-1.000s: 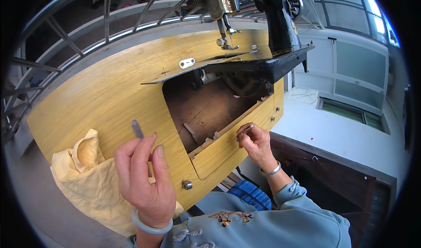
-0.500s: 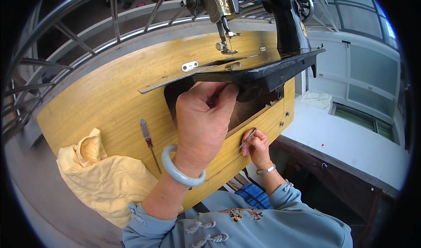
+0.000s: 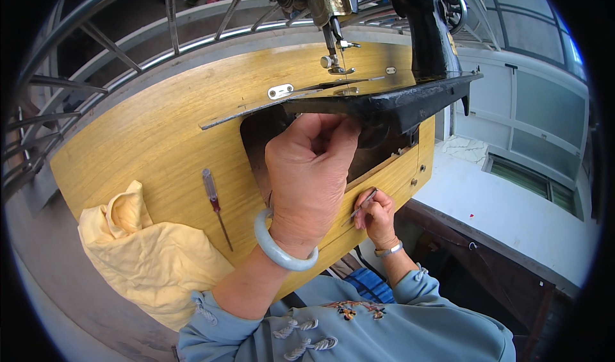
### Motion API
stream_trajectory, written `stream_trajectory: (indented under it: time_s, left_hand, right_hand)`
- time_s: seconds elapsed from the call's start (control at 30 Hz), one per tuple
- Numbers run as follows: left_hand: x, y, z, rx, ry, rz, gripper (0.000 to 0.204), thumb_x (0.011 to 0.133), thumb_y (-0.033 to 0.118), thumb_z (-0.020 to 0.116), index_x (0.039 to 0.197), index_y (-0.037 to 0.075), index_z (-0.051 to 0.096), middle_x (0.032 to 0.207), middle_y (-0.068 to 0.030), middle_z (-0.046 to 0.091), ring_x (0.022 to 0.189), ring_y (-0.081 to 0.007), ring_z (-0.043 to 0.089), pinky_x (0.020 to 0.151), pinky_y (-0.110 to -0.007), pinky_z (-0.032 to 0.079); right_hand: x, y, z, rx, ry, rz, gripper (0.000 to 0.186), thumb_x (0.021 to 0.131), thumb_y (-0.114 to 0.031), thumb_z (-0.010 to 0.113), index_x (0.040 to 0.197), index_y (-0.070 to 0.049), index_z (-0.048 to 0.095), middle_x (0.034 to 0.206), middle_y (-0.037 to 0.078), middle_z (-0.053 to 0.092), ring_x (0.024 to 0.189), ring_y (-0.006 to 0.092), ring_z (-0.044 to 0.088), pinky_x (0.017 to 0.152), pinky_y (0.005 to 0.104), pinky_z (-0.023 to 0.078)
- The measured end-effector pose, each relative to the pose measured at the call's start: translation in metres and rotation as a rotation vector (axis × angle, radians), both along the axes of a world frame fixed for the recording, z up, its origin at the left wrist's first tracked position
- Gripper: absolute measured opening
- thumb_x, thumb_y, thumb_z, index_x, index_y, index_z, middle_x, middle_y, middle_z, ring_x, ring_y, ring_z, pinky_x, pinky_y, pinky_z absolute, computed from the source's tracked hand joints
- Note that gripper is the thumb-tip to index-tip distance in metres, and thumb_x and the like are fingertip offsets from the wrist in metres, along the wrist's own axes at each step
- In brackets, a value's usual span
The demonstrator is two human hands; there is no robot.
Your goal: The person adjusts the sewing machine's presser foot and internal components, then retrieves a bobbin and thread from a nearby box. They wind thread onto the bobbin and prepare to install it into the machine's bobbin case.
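A black sewing machine with a gilt faceplate stands tipped up, its bed raised over the opening in the wooden table. My left hand, a pale bangle at its wrist, reaches under the near edge of the bed. Thumb and fingers are pinched together there; what they grip, if anything, is hidden. Lower right, my right hand rests by the table's front edge, fingers closed round a slim metal tool, possibly tweezers. Left of my left hand a screwdriver with a clear and red handle lies on the wood.
A yellow cloth lies crumpled over the table's left corner. The wooden tabletop has a dark cutout below the raised bed. Metal railings run behind the table. To the right is a white ledge.
My left wrist has shifted slightly right, its fingers still pinched under the bed. The right hand keeps its hold on the slim tool. The whole view has moved a little.
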State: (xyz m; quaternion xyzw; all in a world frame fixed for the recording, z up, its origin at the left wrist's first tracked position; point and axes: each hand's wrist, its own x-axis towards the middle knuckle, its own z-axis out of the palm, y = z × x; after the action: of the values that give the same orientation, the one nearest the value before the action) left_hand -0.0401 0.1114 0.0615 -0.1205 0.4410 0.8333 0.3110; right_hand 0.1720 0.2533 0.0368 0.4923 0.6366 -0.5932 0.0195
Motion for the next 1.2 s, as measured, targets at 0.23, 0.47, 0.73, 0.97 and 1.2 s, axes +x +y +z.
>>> stream_trajectory:
  time_s: [0.23,0.47,0.73,0.97,1.2]
  left_hand:
    - [-0.001,-0.008,-0.007,0.166,-0.043,0.020,0.013,0.099,0.012,0.065,0.103,0.000,0.067,0.065,0.0035,0.050,0.055,-0.0032,0.039,0.049,-0.021,0.026]
    - [-0.008,-0.030,-0.003,0.400,-0.282,-0.050,0.013,0.100,0.014,0.062,0.100,0.001,0.064,0.067,0.0021,0.045,0.056,-0.0048,0.039,0.048,-0.021,0.025]
    - [-0.002,-0.078,0.010,0.250,-0.264,-0.055,0.020,0.101,0.014,0.060,0.107,-0.004,0.065,0.075,-0.0007,0.053,0.060,-0.0054,0.046,0.048,-0.019,0.030]
    - [0.023,-0.167,0.008,-0.299,0.085,-0.030,0.010,0.099,0.008,0.064,0.100,-0.001,0.068,0.078,-0.0011,0.061,0.059,-0.0041,0.050,0.052,-0.017,0.038]
    - [0.059,-0.194,-0.022,-0.709,0.737,-0.083,0.010,0.097,0.009,0.067,0.097,0.000,0.066,0.079,0.0002,0.058,0.062,-0.0082,0.053,0.058,-0.024,0.046]
  right_hand:
    - [0.005,0.000,-0.004,0.005,0.054,0.007,0.018,0.081,-0.009,0.047,0.082,0.003,0.060,0.060,0.010,0.057,0.040,0.0174,0.051,0.041,0.0265,0.042]
    - [0.005,-0.001,-0.006,0.013,0.067,-0.017,0.016,0.084,-0.007,0.046,0.082,0.001,0.060,0.060,0.009,0.060,0.041,0.0152,0.053,0.039,0.0248,0.040]
    - [0.005,-0.002,-0.008,0.040,0.077,-0.013,0.016,0.088,-0.010,0.051,0.082,-0.001,0.062,0.059,0.007,0.061,0.040,0.0133,0.054,0.037,0.0224,0.038]
    - [-0.009,-0.037,0.020,0.011,-0.034,0.256,0.013,0.093,-0.013,0.058,0.086,-0.002,0.060,0.065,0.006,0.063,0.051,0.0111,0.059,0.043,0.0219,0.041]
    - [-0.015,-0.107,0.027,0.044,-0.190,0.468,0.020,0.089,-0.014,0.065,0.078,0.002,0.059,0.061,0.002,0.058,0.051,0.0091,0.057,0.048,0.0270,0.047]
